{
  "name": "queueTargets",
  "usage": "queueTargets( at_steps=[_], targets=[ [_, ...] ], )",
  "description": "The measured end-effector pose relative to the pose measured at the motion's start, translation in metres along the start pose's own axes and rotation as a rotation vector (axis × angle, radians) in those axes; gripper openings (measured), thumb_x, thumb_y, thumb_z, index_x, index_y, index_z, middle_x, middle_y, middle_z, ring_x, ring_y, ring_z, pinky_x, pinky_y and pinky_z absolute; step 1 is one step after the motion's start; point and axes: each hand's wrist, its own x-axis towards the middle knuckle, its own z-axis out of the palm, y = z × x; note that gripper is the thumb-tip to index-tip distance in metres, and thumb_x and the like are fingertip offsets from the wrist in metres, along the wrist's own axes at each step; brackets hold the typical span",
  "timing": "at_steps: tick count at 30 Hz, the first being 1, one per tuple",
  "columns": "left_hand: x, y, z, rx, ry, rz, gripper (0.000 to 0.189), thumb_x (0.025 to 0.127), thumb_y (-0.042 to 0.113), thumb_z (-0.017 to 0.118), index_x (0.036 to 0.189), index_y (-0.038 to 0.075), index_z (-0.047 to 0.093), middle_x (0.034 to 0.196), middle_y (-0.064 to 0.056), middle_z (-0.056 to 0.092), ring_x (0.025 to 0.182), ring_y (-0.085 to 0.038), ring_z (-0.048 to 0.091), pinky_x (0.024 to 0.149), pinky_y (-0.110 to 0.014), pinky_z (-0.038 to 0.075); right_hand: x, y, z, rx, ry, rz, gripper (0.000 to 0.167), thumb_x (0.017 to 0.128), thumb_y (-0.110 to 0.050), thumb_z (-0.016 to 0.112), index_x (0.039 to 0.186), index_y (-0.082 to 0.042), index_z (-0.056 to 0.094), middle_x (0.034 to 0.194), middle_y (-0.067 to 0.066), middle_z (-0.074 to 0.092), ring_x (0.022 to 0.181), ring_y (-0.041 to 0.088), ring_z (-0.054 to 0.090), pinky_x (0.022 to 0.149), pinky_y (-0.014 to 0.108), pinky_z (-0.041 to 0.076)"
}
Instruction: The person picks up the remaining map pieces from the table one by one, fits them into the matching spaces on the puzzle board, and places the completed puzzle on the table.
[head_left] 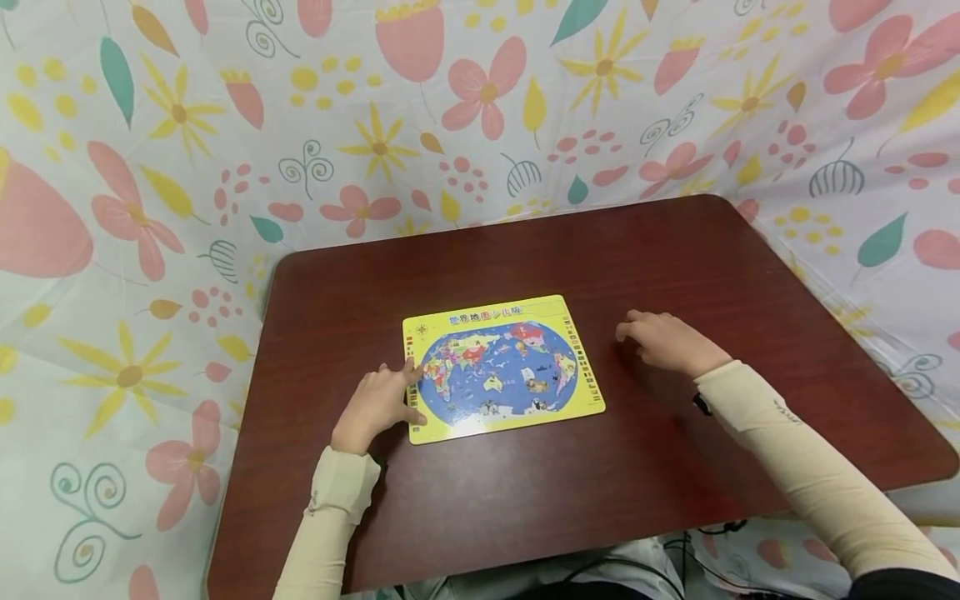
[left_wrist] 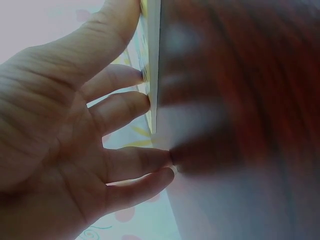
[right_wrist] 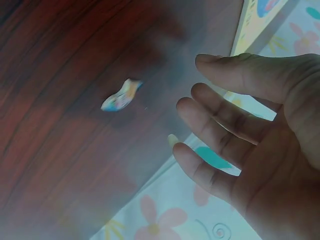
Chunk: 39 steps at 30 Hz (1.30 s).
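A yellow-bordered world map board with a blue oval lies flat on the dark red-brown table. My left hand is at its left edge. Thumb and two fingertips touch the board's rim in the left wrist view, while the two lower fingers reach past its corner to the tabletop. To the right of the board, my right hand hovers over the table with loosely bent fingers, holding nothing. Beneath it, in the right wrist view, a small curved multicoloured piece lies on the wood; the head view does not show it.
The table has rounded corners and a glossy surface. Behind and beside it hangs a white cloth printed with flowers and leaves. Dark cables run below the front edge, near the person's lap.
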Motion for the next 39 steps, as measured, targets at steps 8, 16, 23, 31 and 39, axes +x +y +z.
queueTargets(
  at_steps=[8, 16, 23, 31, 39],
  targets=[
    [-0.002, 0.001, 0.004, -0.004, -0.006, 0.006, 0.085, 0.071, 0.038, 0.093, 0.144, 0.011, 0.058, 0.153, -0.018, 0.044, 0.089, -0.033, 0.056, 0.078, -0.043, 0.048, -0.017, 0.019, 0.001, 0.011, -0.03, 0.051, 0.029, 0.074, 0.016, 0.072, 0.098, -0.001, 0.073, 0.093, 0.013, 0.06, 0.076, 0.029, 0.063, 0.065, 0.045, 0.054],
    [-0.002, -0.001, 0.001, -0.003, -0.01, 0.002, 0.085, 0.072, 0.037, 0.092, 0.145, 0.01, 0.057, 0.152, -0.019, 0.044, 0.124, -0.055, 0.051, 0.097, -0.056, 0.046, -0.024, 0.031, -0.001, 0.043, -0.061, 0.095, 0.014, 0.083, -0.004, 0.081, 0.093, -0.003, 0.073, 0.094, 0.011, 0.06, 0.077, 0.028, 0.063, 0.068, 0.048, 0.053],
    [0.0, -0.001, -0.001, -0.002, -0.003, 0.01, 0.085, 0.072, 0.037, 0.092, 0.144, 0.009, 0.057, 0.152, -0.02, 0.044, 0.128, -0.059, 0.046, 0.099, -0.057, 0.045, -0.027, 0.034, 0.001, 0.056, -0.081, 0.131, 0.01, 0.086, -0.01, 0.08, 0.081, -0.007, 0.071, 0.09, 0.009, 0.058, 0.071, 0.022, 0.058, 0.063, 0.045, 0.051],
    [-0.001, 0.001, -0.001, -0.008, -0.016, -0.001, 0.085, 0.072, 0.036, 0.092, 0.144, 0.009, 0.057, 0.152, -0.02, 0.044, 0.124, -0.056, 0.05, 0.097, -0.056, 0.046, -0.028, 0.035, 0.004, 0.051, -0.072, 0.116, 0.01, 0.087, -0.006, 0.078, 0.08, -0.008, 0.071, 0.087, 0.008, 0.057, 0.069, 0.021, 0.057, 0.062, 0.043, 0.051],
    [0.0, 0.0, -0.001, 0.01, -0.002, 0.01, 0.085, 0.072, 0.037, 0.092, 0.144, 0.01, 0.057, 0.151, -0.02, 0.045, 0.113, -0.049, 0.057, 0.088, -0.05, 0.049, -0.027, 0.039, 0.006, 0.07, -0.07, 0.106, 0.01, 0.087, -0.006, 0.077, 0.079, -0.008, 0.071, 0.086, 0.006, 0.054, 0.068, 0.018, 0.056, 0.063, 0.042, 0.05]
  ],
)
